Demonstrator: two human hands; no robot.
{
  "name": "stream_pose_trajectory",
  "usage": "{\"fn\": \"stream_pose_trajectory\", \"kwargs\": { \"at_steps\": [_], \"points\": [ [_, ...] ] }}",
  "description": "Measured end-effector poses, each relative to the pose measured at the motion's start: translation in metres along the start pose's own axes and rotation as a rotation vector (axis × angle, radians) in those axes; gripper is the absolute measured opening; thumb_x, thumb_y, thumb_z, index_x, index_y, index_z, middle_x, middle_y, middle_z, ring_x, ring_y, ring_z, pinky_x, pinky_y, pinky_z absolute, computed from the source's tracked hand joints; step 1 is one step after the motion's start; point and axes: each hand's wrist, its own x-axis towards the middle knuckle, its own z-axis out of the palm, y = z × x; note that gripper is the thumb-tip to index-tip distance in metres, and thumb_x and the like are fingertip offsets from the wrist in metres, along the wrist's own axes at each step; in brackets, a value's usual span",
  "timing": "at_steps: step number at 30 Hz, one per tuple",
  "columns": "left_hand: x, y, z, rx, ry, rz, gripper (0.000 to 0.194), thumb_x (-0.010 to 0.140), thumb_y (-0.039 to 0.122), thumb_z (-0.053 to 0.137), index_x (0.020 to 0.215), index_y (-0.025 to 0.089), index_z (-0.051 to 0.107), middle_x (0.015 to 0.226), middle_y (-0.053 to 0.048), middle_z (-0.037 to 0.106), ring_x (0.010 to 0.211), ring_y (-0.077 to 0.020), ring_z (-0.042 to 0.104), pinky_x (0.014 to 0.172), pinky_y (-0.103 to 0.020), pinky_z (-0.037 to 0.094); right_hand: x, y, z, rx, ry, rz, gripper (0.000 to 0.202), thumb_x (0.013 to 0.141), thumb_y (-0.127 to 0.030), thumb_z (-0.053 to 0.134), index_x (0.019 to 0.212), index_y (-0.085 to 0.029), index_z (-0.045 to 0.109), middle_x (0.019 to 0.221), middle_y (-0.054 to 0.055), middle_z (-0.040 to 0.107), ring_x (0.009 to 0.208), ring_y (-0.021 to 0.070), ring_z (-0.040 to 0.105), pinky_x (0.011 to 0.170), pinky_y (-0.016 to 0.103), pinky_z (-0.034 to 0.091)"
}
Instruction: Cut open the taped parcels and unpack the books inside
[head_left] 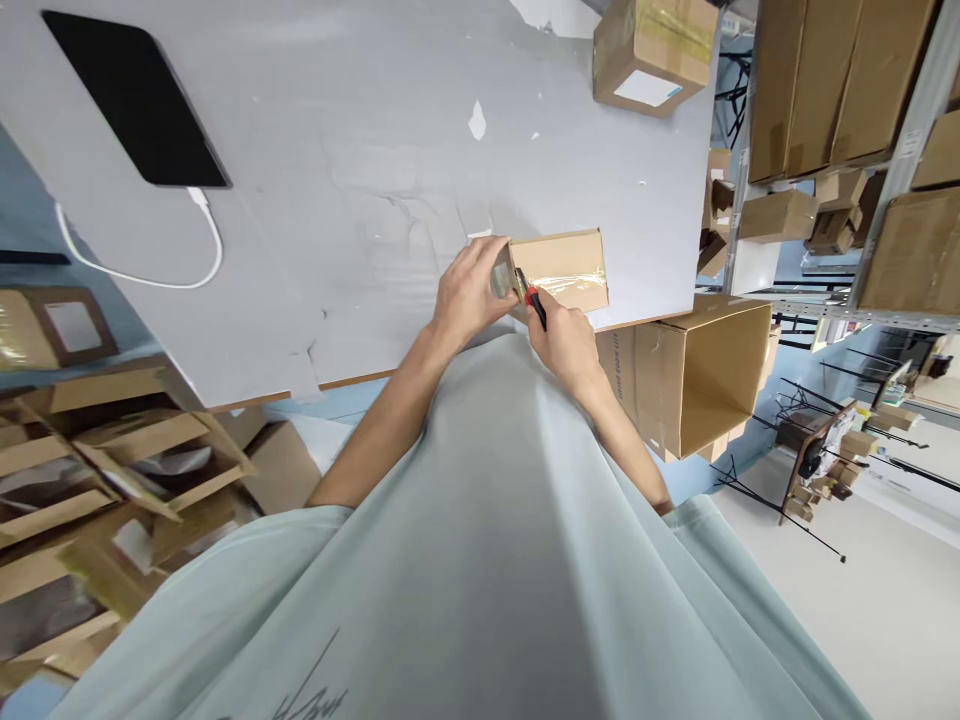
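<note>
A small cardboard box (562, 262) with shiny clear tape along it lies at the near edge of the table. My left hand (471, 285) grips its left end, thumb and fingers wrapped around the corners. In my right hand (564, 335) is a red and black box cutter (535, 303), its fingers closed round the handle. The blade rests against the left edge of the box, close to my left thumb. Whether it has cut into the tape I cannot tell.
A taped box (652, 55) stands at the table's far right corner. A black phone (135, 100) with a white cable (150, 275) lies at the left. An open carton (690, 375) stands off the right edge; several open boxes (142, 450) crowd the lower left. Shelves (892, 150) hold cartons.
</note>
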Motion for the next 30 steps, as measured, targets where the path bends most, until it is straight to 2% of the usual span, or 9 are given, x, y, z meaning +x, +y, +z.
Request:
{"fn": "stream_pose_trajectory", "kwargs": {
  "at_steps": [11, 18, 24, 30],
  "points": [
    [-0.001, -0.005, 0.000, -0.007, 0.000, 0.039, 0.073, 0.092, 0.037, 0.080, 0.161, 0.031, 0.060, 0.160, -0.011, 0.069, 0.145, -0.0370, 0.068, 0.125, -0.053, 0.057, 0.007, -0.014, 0.002, -0.074, -0.031, 0.060, 0.044, 0.123, -0.028, 0.039, 0.159, -0.014, 0.061, 0.130, 0.020, 0.085, 0.123, 0.0362, 0.080, 0.107, 0.046, 0.060],
    [-0.008, -0.004, -0.007, 0.004, -0.038, 0.059, 0.071, 0.088, 0.031, 0.080, 0.157, 0.031, 0.064, 0.158, -0.010, 0.071, 0.145, -0.0373, 0.068, 0.125, -0.052, 0.056, 0.003, -0.019, -0.007, -0.167, -0.140, 0.089, 0.037, 0.121, -0.020, 0.045, 0.141, -0.013, 0.074, 0.141, 0.024, 0.080, 0.132, 0.0329, 0.079, 0.109, 0.040, 0.062],
    [-0.005, -0.003, -0.015, 0.031, -0.052, 0.048, 0.072, 0.085, 0.023, 0.077, 0.155, 0.030, 0.066, 0.158, -0.008, 0.072, 0.134, -0.0331, 0.073, 0.119, -0.047, 0.060, -0.005, -0.015, -0.003, -0.183, -0.131, 0.085, 0.043, 0.122, -0.022, 0.038, 0.156, -0.013, 0.064, 0.140, 0.024, 0.081, 0.130, 0.0324, 0.080, 0.109, 0.042, 0.062],
    [0.001, -0.004, -0.026, 0.056, -0.118, 0.006, 0.047, 0.094, 0.026, 0.072, 0.140, 0.028, 0.078, 0.134, -0.008, 0.081, 0.117, -0.0298, 0.078, 0.106, -0.042, 0.064, -0.018, -0.003, 0.002, -0.193, -0.219, 0.084, 0.040, 0.121, -0.025, 0.043, 0.147, -0.015, 0.071, 0.135, 0.023, 0.083, 0.127, 0.0338, 0.081, 0.105, 0.041, 0.062]
  ]
}}
